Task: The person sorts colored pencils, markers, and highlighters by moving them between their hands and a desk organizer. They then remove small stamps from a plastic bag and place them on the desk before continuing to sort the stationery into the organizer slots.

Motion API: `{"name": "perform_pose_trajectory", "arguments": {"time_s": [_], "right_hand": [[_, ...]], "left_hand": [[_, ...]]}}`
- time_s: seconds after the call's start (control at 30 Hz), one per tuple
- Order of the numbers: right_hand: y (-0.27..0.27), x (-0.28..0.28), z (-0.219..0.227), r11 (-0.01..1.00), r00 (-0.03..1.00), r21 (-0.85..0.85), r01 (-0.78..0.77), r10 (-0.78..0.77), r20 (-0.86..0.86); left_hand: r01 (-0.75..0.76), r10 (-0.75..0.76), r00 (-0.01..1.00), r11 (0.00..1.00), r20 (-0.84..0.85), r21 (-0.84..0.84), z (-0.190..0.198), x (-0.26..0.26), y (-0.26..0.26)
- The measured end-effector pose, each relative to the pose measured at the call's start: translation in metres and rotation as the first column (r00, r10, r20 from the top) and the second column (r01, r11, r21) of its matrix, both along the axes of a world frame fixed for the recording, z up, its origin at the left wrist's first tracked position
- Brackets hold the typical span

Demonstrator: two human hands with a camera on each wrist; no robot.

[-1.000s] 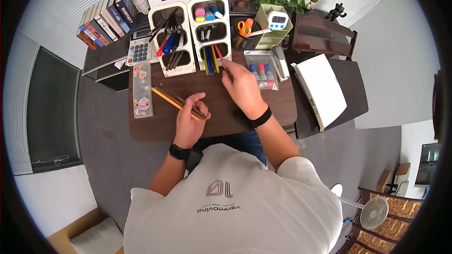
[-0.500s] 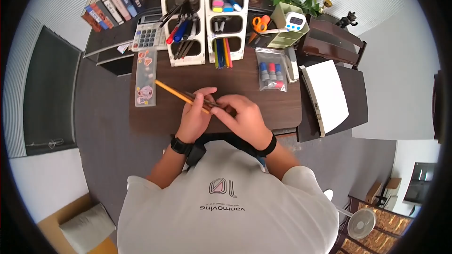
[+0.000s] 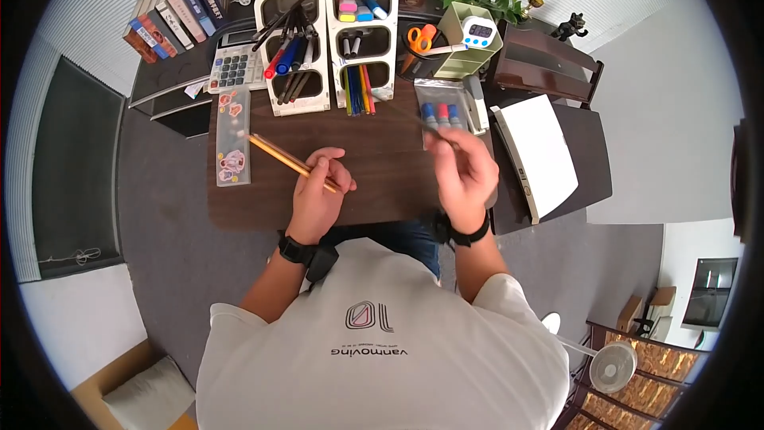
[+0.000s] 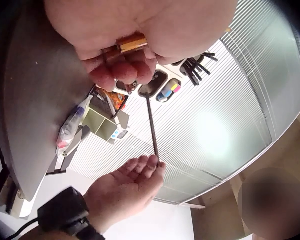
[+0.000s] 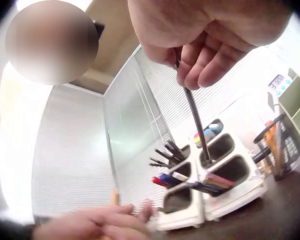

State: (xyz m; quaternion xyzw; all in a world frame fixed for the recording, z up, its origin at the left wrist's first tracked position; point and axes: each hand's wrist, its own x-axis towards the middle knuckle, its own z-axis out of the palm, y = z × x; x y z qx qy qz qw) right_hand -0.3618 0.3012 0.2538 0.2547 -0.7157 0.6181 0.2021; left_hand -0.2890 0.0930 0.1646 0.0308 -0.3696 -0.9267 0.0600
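Note:
My left hand point(image 3: 318, 195) grips a yellow-orange pencil point(image 3: 274, 154) together with a browner one, low over the desk's front left. In the left wrist view, the pencils' orange ends point(image 4: 132, 44) show against the palm. To the right, my right hand point(image 3: 468, 175) is raised and pinches a long dark pencil point(image 5: 194, 112) near one end. Its far end points at the right-hand white organizer point(image 3: 390, 48). Coloured pencils point(image 3: 360, 91) stand in that organizer's lowest compartment, two pale-capped markers point(image 3: 351, 44) in the middle one and highlighters point(image 3: 356, 6) in the top one.
Another white organizer point(image 3: 318, 72) on the left holds black pens, markers and brown pencils. A sticker-covered case point(image 3: 231, 139) and a calculator point(image 3: 235, 66) are left of it. At the right are a bag of small bottles point(image 3: 442, 107), a stapler point(image 3: 475, 105) and orange scissors point(image 3: 419, 38).
My right hand went from the coloured pencils to my left hand, then out to the right with the dark pencil. The pink pencil now stands in the lowest compartment. My left hand keeps its grip.

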Motion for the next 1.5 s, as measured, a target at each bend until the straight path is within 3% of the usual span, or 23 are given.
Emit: {"name": "perform_pose_trajectory", "arguments": {"time_s": [0.07,0.1,0.2,0.37,0.5,0.53,0.6,0.67,0.73,0.77,0.8,0.87,0.93,1.03,1.07,1.1,1.17,1.23,1.37,1.4,1.5], "right_hand": [[-0.008,-0.022,0.005,0.968,0.983,0.236,0.083,-0.041,-0.176],[-0.014,-0.030,0.003,0.936,0.984,0.335,0.112,-0.057,-0.170],[-0.032,-0.052,-0.021,0.896,0.982,0.437,0.082,0.001,-0.188],[-0.049,-0.059,-0.033,0.892,0.999,0.452,-0.025,0.042,-0.028],[-0.046,-0.054,-0.029,0.888,0.998,0.460,-0.023,0.044,-0.037],[-0.043,-0.046,-0.020,0.877,0.998,0.480,0.042,-0.015,-0.060],[-0.041,-0.023,-0.010,0.860,0.995,0.502,0.095,-0.066,-0.075],[-0.040,0.007,-0.009,0.946,0.980,0.280,-0.165,0.126,0.152],[-0.044,0.027,-0.013,0.879,0.942,0.348,-0.326,0.271,0.198],[-0.044,0.036,-0.019,0.860,0.925,0.368,-0.353,0.260,0.279],[-0.044,0.037,-0.026,0.863,0.926,0.369,-0.346,0.251,0.281],[-0.049,0.038,-0.029,0.924,0.969,0.298,-0.239,0.209,0.130],[-0.042,0.038,-0.019,0.943,0.972,0.260,-0.209,0.170,0.164],[-0.021,0.024,-0.008,0.987,0.976,0.057,-0.149,0.138,0.169],[-0.014,0.019,-0.005,0.995,0.982,0.006,-0.099,0.096,0.160],[-0.009,0.011,-0.002,0.999,0.992,0.011,-0.033,0.031,0.121],[-0.006,-0.004,0.003,0.999,0.997,0.012,0.032,-0.033,0.071],[-0.007,-0.017,0.005,0.967,0.978,0.184,0.179,-0.155,-0.136],[-0.025,-0.038,-0.006,0.902,0.919,0.343,0.262,-0.124,-0.374],[-0.032,-0.040,-0.007,0.904,0.918,0.340,0.260,-0.122,-0.377],[-0.050,-0.046,-0.020,0.922,0.992,0.368,0.119,-0.093,-0.087]], "left_hand": [[0.037,-0.037,0.999,0.998,0.010,0.047,0.000,0.002,-0.004],[0.068,-0.070,0.997,0.993,0.021,0.096,0.000,0.003,-0.005],[0.067,-0.072,0.997,0.989,0.036,0.134,0.008,0.005,-0.005],[0.032,-0.039,0.998,0.989,0.041,0.144,0.006,0.005,-0.003],[-0.037,0.024,0.995,0.991,0.098,0.126,0.011,0.004,0.001],[-0.040,0.027,0.994,0.991,0.104,0.129,0.002,0.003,-0.001],[0.127,-0.112,0.988,0.982,-0.107,0.139,-0.020,0.003,-0.010],[0.070,-0.064,0.995,0.994,-0.070,0.084,-0.016,0.004,-0.003],[0.034,-0.033,0.999,0.999,-0.040,0.023,-0.007,0.004,0.001],[0.018,-0.021,0.999,0.998,-0.033,-0.065,-0.002,0.004,0.003],[0.003,-0.007,1.000,0.989,-0.028,-0.151,0.000,0.003,0.004],[0.023,-0.031,0.999,0.988,-0.045,-0.151,-0.002,0.004,0.007],[0.041,-0.051,0.997,0.986,-0.063,-0.159,-0.002,0.004,0.007],[0.015,-0.026,0.998,0.985,-0.064,-0.174,-0.003,0.004,0.007],[0.087,-0.101,0.992,0.982,-0.078,-0.170,-0.011,0.005,-0.003],[0.157,-0.174,0.980,0.973,-0.093,-0.168,-0.017,0.006,-0.008],[0.139,-0.146,0.987,0.984,-0.060,-0.113,-0.008,0.007,-0.005],[0.116,-0.118,0.993,0.991,-0.029,-0.060,0.002,0.007,-0.003],[0.128,-0.128,0.992,0.989,-0.001,0.071,0.012,0.007,-0.005],[0.134,-0.138,0.990,0.986,0.037,0.100,0.013,0.008,-0.006],[0.108,-0.115,0.992,0.989,0.060,0.103,0.005,0.006,-0.005]]}}
